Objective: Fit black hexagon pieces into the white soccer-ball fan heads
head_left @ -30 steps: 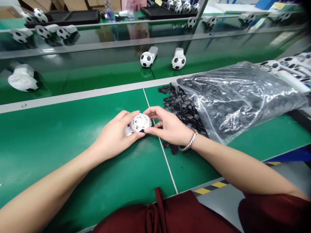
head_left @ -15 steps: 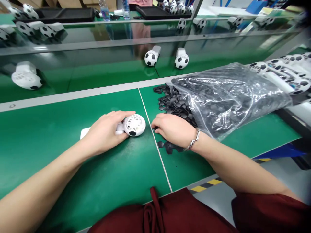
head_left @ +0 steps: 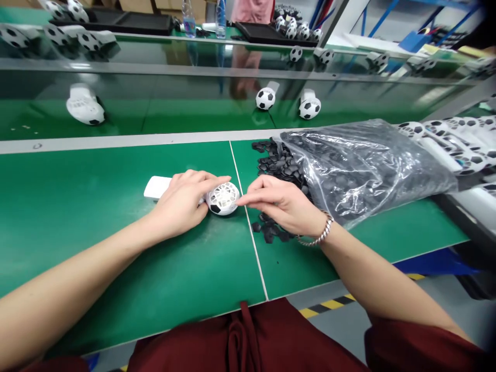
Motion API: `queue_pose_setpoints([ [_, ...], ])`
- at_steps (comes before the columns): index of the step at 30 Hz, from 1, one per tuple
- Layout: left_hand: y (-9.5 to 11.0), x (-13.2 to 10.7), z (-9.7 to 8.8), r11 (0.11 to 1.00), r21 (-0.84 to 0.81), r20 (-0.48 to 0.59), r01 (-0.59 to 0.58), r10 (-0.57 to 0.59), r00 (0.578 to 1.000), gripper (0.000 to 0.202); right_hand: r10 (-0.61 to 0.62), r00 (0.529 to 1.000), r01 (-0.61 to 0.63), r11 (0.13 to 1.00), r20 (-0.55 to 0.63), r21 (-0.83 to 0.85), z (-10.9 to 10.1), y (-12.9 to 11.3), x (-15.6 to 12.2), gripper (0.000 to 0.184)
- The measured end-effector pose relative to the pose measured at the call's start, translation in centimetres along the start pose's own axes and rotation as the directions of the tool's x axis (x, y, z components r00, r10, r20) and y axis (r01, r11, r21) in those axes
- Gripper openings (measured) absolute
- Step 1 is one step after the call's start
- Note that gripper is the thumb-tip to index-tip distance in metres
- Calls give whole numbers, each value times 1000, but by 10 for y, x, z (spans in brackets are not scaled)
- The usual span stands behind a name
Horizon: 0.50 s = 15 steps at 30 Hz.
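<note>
My left hand (head_left: 182, 201) rests over the neck of a white handheld fan with a football-patterned head (head_left: 223, 198), shut on it. The fan lies on the green bench mat (head_left: 96, 206), its white handle (head_left: 157, 187) pointing left. My right hand (head_left: 281, 201) reaches in from the right, and its fingertips are at the head's right edge. Whether they pinch a small piece is hidden. Beside that hand lies a heap of black hexagonal patches (head_left: 277, 165), spilling from a clear plastic bag (head_left: 364, 173).
Loose patches (head_left: 268, 231) lie under my right wrist. White fans (head_left: 453, 142) are heaped at the right. Beyond a glass divider (head_left: 155, 67), finished football fans (head_left: 265, 98) stand on a far bench, with black trays (head_left: 116, 23), bottles (head_left: 188, 20) and a person (head_left: 251, 10) behind.
My right hand has come back from the patch heap to the fan head. The fan stays on the mat under my left hand, and the view has tilted slightly.
</note>
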<state>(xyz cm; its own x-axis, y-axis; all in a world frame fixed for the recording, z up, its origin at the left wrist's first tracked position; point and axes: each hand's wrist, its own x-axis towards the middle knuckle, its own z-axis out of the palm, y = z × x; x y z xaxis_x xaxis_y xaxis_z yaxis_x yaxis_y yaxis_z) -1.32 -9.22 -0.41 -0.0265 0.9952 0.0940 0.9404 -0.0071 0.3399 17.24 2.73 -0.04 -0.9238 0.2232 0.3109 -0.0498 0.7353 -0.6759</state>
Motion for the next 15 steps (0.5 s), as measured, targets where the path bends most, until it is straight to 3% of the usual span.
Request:
queue_pose_setpoints([
  [5,-3,-2,0,1000,2,3,-28,28,1000,59,-69,996,65,995,-49,-76,6,-3,-1,8],
  [11,-4,-1,-3,997,5,57,-74,74,996,58,-207,978,205,969,0,-141,16,1,0,14],
  [15,2,-2,0,998,-17,84,-55,56,995,67,-182,983,174,969,-32,-176,21,-2,3,4],
])
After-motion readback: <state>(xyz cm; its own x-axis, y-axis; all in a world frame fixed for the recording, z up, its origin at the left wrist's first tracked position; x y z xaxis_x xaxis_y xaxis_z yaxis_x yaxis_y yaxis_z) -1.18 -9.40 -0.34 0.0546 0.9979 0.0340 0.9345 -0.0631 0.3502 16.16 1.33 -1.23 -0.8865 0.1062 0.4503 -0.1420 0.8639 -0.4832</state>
